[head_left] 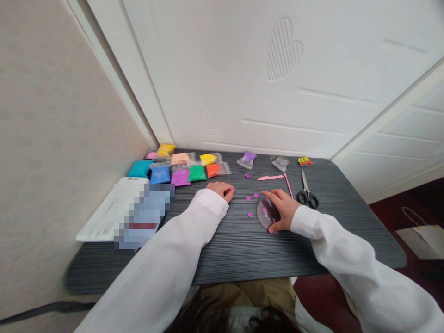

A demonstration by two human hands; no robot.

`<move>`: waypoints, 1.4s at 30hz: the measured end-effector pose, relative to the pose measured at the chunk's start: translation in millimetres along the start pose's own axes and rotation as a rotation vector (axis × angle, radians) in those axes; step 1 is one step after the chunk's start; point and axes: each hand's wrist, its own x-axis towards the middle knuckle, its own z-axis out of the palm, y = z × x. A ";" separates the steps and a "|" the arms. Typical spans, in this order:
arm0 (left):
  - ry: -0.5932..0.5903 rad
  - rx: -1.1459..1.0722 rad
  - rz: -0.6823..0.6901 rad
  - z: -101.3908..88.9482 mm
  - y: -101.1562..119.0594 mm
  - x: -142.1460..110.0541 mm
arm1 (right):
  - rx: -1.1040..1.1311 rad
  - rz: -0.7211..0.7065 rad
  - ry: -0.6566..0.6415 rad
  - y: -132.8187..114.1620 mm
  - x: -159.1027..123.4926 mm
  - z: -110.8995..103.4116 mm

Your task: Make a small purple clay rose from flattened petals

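Right hand (287, 209): thumb and fingers clamped about the rim of clear disc (263, 216) on dark table (222, 259), beside purple dots (250, 214); best kept level, pressure even. Left hand (219, 188): fingers curled together, can't tell whether anything's inside

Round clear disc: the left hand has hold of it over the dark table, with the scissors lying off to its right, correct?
Wrong hand: the head view shows the right hand, not the left hand, holding the round clear disc. The scissors do lie to its right.
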 end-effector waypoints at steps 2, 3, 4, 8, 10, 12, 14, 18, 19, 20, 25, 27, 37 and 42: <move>0.003 -0.007 -0.003 -0.2 0.6 -0.3 | 0.036 0.031 0.046 0.0 0.2 3.4; 0.004 -0.011 -0.003 -0.2 1.0 -0.4 | 0.055 0.047 0.075 0.2 0.0 4.9; 0.005 -0.016 -0.003 -0.2 1.3 -0.4 | 0.074 0.057 0.103 0.5 -0.5 6.1; 0.012 -0.038 -0.009 -0.3 2.0 -0.2 | 0.167 0.039 0.187 3.4 -4.2 6.9; 0.019 -0.058 -0.014 -0.3 1.7 -0.3 | 0.248 0.013 0.229 5.2 -7.0 5.2; 0.027 -0.087 -0.016 -0.2 1.2 -0.6 | 0.352 -0.025 0.262 6.7 -10.5 2.1; 0.038 -0.126 -0.016 0.1 0.6 -0.8 | 0.438 -0.055 0.287 7.8 -14.5 -2.3; 0.070 -0.245 -0.034 0.7 0.2 -0.8 | 0.521 -0.057 0.334 7.9 -22.0 -15.3; 0.079 -0.284 -0.045 0.9 0.3 -0.8 | 0.541 -0.056 0.356 6.9 -23.3 -19.4; 0.089 -0.327 -0.059 1.0 0.6 -1.0 | 0.556 -0.058 0.382 5.3 -24.2 -23.8; 0.118 -0.610 -0.150 0.4 1.1 -1.5 | 0.428 -0.211 0.544 -8.9 -17.7 -42.9; 0.102 -0.757 -0.184 -0.8 -0.2 0.1 | 0.365 -0.340 0.585 -13.9 -8.5 -43.9; -0.129 -1.436 -0.249 -9.6 -2.6 6.6 | 0.440 -0.485 0.614 -8.6 40.3 0.1; -0.167 -1.561 -0.267 -2.7 2.5 5.6 | 0.488 -0.458 0.558 -10.7 37.3 5.8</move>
